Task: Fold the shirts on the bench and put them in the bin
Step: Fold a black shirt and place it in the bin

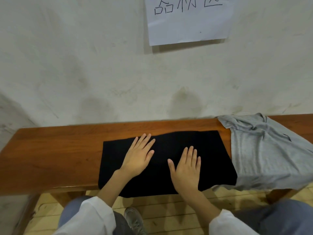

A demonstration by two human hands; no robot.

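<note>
A black shirt [211, 150] lies folded into a flat rectangle on the wooden bench [59, 150], its near edge hanging slightly over the front. My left hand [137, 156] rests flat on its left half, fingers straight and spread. My right hand [186, 168] lies flat on the middle of it, fingers straight. A grey shirt [267, 153] lies crumpled and unfolded at the right end of the bench, draping over the front edge and touching the black shirt's right side. No bin is in view.
The bench stands against a stained pale wall [84, 65] with a white paper sign [188, 21] taped above. Below the bench are a light wooden floor [169, 209], my knees and a grey shoe [133, 219]. The bench's left part is bare wood.
</note>
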